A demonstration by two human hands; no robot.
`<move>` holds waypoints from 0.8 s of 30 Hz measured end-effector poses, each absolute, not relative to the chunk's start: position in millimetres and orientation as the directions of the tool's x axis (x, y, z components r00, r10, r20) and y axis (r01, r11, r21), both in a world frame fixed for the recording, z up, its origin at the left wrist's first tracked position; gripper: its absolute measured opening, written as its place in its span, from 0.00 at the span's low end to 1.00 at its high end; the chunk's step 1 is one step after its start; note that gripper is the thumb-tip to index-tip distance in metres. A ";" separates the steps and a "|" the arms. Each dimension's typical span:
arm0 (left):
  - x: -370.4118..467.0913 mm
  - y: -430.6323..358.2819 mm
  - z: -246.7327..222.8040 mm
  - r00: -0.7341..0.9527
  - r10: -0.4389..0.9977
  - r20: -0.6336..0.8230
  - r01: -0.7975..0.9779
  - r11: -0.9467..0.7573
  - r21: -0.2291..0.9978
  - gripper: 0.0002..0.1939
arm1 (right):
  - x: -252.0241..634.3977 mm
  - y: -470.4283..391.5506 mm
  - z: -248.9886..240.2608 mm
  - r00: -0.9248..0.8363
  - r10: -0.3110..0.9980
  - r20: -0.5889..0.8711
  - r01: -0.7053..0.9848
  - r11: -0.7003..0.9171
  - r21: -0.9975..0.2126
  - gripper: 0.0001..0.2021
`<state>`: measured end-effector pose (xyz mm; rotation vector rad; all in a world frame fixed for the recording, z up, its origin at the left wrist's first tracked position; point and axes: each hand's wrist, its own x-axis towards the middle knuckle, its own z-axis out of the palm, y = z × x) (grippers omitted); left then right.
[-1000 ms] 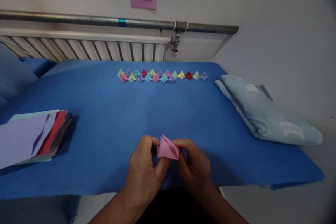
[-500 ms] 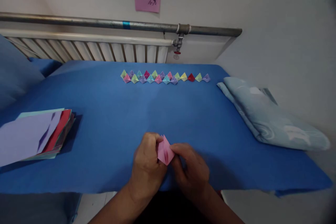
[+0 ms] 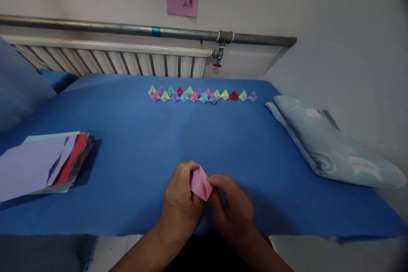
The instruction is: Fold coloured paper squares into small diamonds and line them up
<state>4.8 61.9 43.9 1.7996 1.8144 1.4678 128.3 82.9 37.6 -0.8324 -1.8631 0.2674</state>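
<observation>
A small pink folded paper piece (image 3: 200, 184), diamond-shaped with a crease down its middle, is held between both hands near the front edge of the table. My left hand (image 3: 181, 193) is closed on its left side, the thumb and fingers curled round the edge. From the right, my right hand (image 3: 232, 204) pinches the opposite edge between thumb and index finger. Farther back, several folded paper pieces (image 3: 194, 97) in green, purple, blue, pink, yellow and red stand in two close rows.
A stack of coloured paper (image 3: 33, 165) lies at the left on the blue-covered table (image 3: 134, 144). On the right sits a folded pale-blue blanket (image 3: 331, 144) against the wall. Behind the table run a radiator (image 3: 146, 63) and a metal pipe (image 3: 124, 29).
The pink folded paper has turned slightly in my hands, and its front face looks broader and flatter. Both hands keep their hold. The view has shifted a little.
</observation>
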 end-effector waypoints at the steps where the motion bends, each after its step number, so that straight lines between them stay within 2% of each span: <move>1: 5.0 61.6 44.9 -0.256 0.847 0.465 0.635 -0.215 0.742 0.12 | 128.4 83.4 37.2 -0.223 0.654 0.723 0.420 0.734 -0.534 0.14; 4: 4.1 58.3 48.5 -0.289 0.869 0.402 0.589 -0.169 0.790 0.12 | 129.2 85.4 36.6 -0.211 0.663 0.719 0.410 0.727 -0.550 0.14; 7: 1.4 53.1 50.2 -0.292 0.882 0.370 0.549 -0.162 0.820 0.08 | 130.1 87.2 36.6 -0.213 0.688 0.693 0.421 0.705 -0.570 0.14; 12: -2.3 47.1 49.9 -0.238 0.864 0.445 0.553 -0.256 0.793 0.07 | 130.3 88.5 35.6 -0.226 0.673 0.704 0.356 0.730 -0.584 0.15; 17: -5.6 46.6 49.8 -0.178 0.851 0.494 0.517 -0.346 0.783 0.08 | 127.8 88.6 36.3 -0.169 0.744 0.647 0.204 0.669 -0.715 0.15; 20: -8.7 46.3 49.3 -0.153 0.889 0.431 0.452 -0.325 0.831 0.10 | 126.2 88.6 36.5 -0.150 0.778 0.610 0.125 0.627 -0.769 0.14; 24: -12.3 45.9 48.0 -0.191 0.944 0.268 0.329 -0.196 0.924 0.08 | 124.7 87.4 34.9 -0.157 0.817 0.555 0.060 0.569 -0.820 0.13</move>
